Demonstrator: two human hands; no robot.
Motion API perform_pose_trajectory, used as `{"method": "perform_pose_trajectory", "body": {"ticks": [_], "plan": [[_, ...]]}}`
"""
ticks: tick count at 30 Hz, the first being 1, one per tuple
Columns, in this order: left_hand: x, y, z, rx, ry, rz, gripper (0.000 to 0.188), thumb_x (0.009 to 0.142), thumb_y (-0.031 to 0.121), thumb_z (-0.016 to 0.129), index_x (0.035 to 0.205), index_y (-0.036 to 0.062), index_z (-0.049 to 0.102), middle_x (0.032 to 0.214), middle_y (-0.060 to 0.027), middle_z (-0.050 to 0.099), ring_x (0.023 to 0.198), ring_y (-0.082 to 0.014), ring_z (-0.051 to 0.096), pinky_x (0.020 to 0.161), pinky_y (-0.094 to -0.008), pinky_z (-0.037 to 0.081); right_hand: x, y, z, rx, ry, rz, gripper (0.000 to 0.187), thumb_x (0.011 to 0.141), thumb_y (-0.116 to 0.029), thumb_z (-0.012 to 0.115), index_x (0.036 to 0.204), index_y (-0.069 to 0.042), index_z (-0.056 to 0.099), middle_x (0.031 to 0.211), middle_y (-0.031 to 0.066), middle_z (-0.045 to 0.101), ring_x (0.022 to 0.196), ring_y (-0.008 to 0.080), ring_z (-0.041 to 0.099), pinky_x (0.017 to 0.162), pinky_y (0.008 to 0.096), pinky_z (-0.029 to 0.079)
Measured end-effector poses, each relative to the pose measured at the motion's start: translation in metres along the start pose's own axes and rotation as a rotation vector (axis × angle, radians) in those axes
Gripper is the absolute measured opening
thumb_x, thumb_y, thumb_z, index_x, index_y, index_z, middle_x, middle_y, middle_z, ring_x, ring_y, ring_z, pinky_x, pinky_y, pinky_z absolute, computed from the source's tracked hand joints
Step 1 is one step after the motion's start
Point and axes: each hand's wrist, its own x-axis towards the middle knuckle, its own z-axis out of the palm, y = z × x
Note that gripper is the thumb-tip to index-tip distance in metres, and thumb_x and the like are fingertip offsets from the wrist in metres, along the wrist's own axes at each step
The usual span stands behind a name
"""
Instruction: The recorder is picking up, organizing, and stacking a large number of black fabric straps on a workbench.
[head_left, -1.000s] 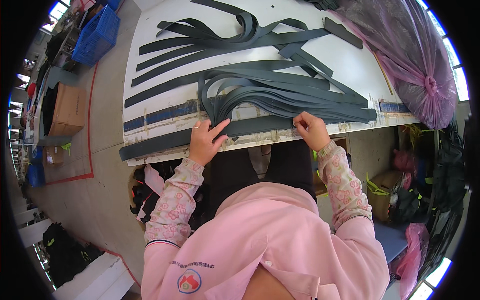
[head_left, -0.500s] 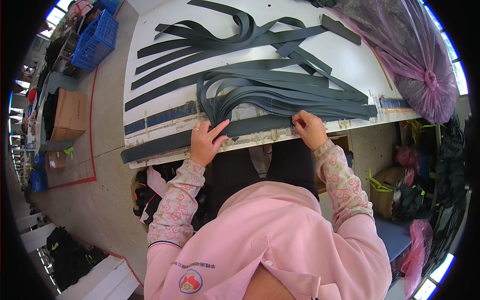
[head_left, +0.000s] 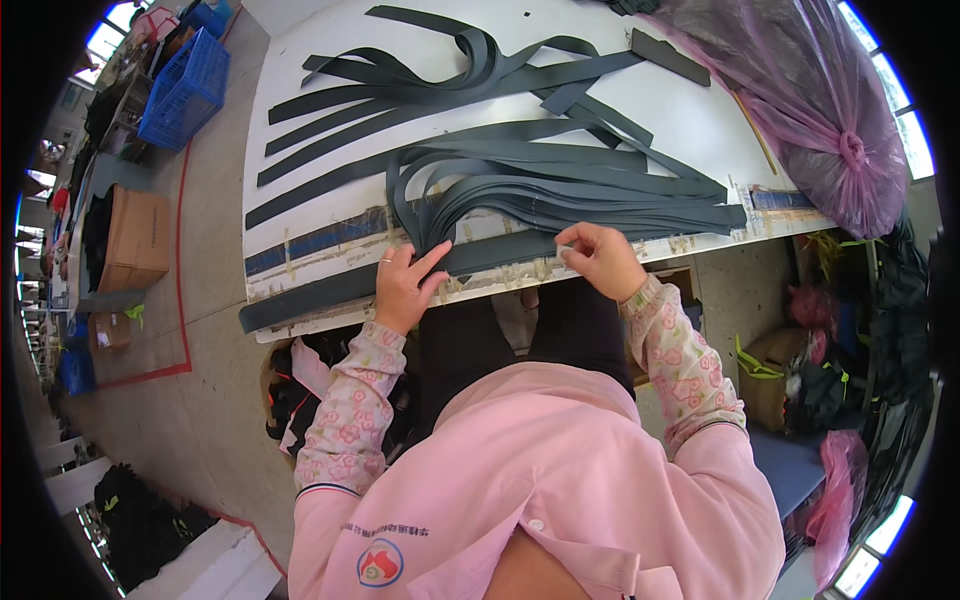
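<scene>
A dark green-grey flat strip (head_left: 335, 294) lies along the near edge of the white table. My left hand (head_left: 405, 288) rests on it with fingers stretched out and thumb apart, its fingertips against the gathered lower end of a bundle of similar strips (head_left: 580, 195). The bundle loops over to the right, its far ends lying together near the table's right side. My right hand (head_left: 608, 262) hovers at the right end of the flat strip, thumb and forefinger pinched together. Something small and pale shows at those fingertips, too small to name.
More loose strips (head_left: 340, 120) cross and curl on the far part of the white table (head_left: 300, 215). A short dark flat piece (head_left: 670, 58) lies at the back. A tied pink plastic bag (head_left: 840, 120) bulges over the right side. Leftward stand a blue crate (head_left: 185, 90) and a cardboard box (head_left: 135, 240).
My right hand has moved left along the near strip, its fingers still pinched. My left hand keeps its place on the strips. The whole view has shifted slightly.
</scene>
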Motion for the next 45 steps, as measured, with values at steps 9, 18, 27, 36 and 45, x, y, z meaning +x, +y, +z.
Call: {"method": "perform_pose_trajectory", "body": {"ticks": [9, 18, 27, 36, 45], "plan": [[-0.005, -0.003, 0.0, 0.038, 0.031, -0.006, 0.046, 0.082, 0.012, 0.073, 0.125, 0.0266, 0.071, 0.083, -0.0067, 0.046, 0.077, -0.0265, 0.046, 0.069, -0.0389, 0.041, 0.038, -0.034, 0.085, 0.14, -0.364, -0.159, 0.059, 0.084, -0.009, 0.068, 0.139, 0.003, 0.05, 0.072, 0.0091, 0.068, 0.065, 0.0166, 0.063, 0.064, 0.0314, 0.05], [0.001, 0.002, -0.003, 0.048, 0.019, 0.009, 0.044, 0.084, 0.014, 0.069, 0.126, 0.0272, 0.07, 0.083, -0.0094, 0.046, 0.075, -0.0299, 0.048, 0.068, -0.0416, 0.041, 0.04, -0.034, 0.126, 0.04, 0.044, -0.254, 0.016, 0.087, -0.01, 0.068, 0.1, -0.001, 0.066, 0.072, 0.0136, 0.066, 0.062, 0.0234, 0.065, 0.061, 0.0356, 0.051], [-0.003, -0.001, -0.001, -0.001, 0.043, -0.036, 0.042, 0.086, 0.017, 0.067, 0.127, 0.0272, 0.069, 0.081, -0.009, 0.046, 0.076, -0.0286, 0.046, 0.069, -0.0408, 0.041, 0.035, -0.042, 0.146, 0.014, 0.013, -0.236, 0.011, 0.083, -0.009, 0.069, 0.092, -0.003, 0.068, 0.071, 0.0132, 0.069, 0.066, 0.0299, 0.068, 0.068, 0.0391, 0.054], [-0.001, -0.001, -0.004, -0.016, 0.07, -0.023, 0.041, 0.086, 0.016, 0.067, 0.125, 0.0268, 0.07, 0.078, -0.0077, 0.046, 0.073, -0.0283, 0.045, 0.068, -0.0408, 0.041, 0.041, -0.037, 0.155, -0.119, 0.03, -0.283, 0.008, 0.082, -0.008, 0.068, 0.089, -0.005, 0.068, 0.073, 0.0109, 0.069, 0.067, 0.0295, 0.068, 0.07, 0.0402, 0.051], [-0.001, 0.001, -0.004, -0.013, 0.038, 0.0, 0.044, 0.084, 0.014, 0.068, 0.126, 0.0264, 0.07, 0.08, -0.0077, 0.046, 0.073, -0.0276, 0.045, 0.068, -0.04, 0.041, 0.03, 0.002, 0.056, 0.055, -0.052, 0.007, 0.032, 0.084, -0.006, 0.068, 0.115, 0.003, 0.066, 0.072, 0.0074, 0.066, 0.062, 0.0136, 0.061, 0.061, 0.0294, 0.05]]}}
